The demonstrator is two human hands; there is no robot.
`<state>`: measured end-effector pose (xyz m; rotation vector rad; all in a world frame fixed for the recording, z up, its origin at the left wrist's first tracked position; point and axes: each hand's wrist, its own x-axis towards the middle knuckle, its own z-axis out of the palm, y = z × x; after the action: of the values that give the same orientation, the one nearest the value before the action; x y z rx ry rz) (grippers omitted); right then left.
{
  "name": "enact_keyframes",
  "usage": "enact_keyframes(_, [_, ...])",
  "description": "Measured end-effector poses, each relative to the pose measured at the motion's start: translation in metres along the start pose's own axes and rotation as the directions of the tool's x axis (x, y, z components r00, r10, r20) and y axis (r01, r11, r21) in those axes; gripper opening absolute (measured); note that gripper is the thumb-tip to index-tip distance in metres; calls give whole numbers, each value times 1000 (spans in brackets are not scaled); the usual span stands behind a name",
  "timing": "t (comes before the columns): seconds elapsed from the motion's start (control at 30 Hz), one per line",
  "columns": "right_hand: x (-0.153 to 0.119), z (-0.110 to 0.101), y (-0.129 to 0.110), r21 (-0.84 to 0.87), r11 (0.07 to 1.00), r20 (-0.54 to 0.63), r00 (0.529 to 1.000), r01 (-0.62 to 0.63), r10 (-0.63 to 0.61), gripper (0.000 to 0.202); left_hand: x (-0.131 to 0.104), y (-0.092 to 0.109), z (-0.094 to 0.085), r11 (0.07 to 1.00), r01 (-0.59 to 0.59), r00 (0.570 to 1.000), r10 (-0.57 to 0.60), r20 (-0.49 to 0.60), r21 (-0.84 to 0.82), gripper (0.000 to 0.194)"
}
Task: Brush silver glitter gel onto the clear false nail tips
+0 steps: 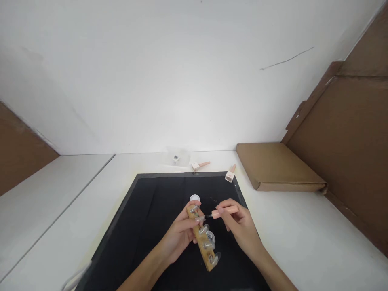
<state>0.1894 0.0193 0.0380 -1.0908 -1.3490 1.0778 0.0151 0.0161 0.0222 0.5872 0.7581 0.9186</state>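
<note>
My left hand is closed around a narrow wooden strip, held tilted above the black mat. Several clear false nails stick out along the strip. My right hand pinches the pink handle of a nail polish brush. The brush's dark tip points left and meets or nearly meets one false nail near my left thumb; I cannot tell if they touch. A round white lid lies just beyond my left fingers. Partly behind the strip is a small round white dish.
Under my hands lies a black mat on a white table. Two nail polish bottles with pink caps, one white bottle and another, lie near its far edge. A clear plastic bag is behind. At right lies a flat cardboard box.
</note>
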Motion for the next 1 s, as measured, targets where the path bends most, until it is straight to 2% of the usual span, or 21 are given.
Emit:
enact_keyframes(0.13, [-1,-2,0,12,1000,-16,1000,16,-16,28,0,-1,0,1000,-12,1000,12,1,-6,36])
enact_keyframes(0.33, [-4,-1,-3,-19,997,102,993,69,-67,26,-2,1,1,1000,18,1000,-18,-5,-15,38])
enact_keyframes(0.47, [-4,-1,-6,-29,998,44,998,57,-55,31,-3,4,6,999,-5,1000,3,-26,-51,37])
enact_keyframes(0.63, [-1,-3,-6,-20,1000,-41,999,3,-4,30,-3,6,7,992,-6,999,2,-33,-125,35])
enact_keyframes(0.9, [2,-6,4,118,991,-58,995,-68,76,40,-3,1,3,953,9,994,-40,-98,-304,36])
enact_keyframes(1.0, [3,-7,5,139,987,6,996,-85,85,40,-5,1,4,940,-11,993,-29,-113,-341,29])
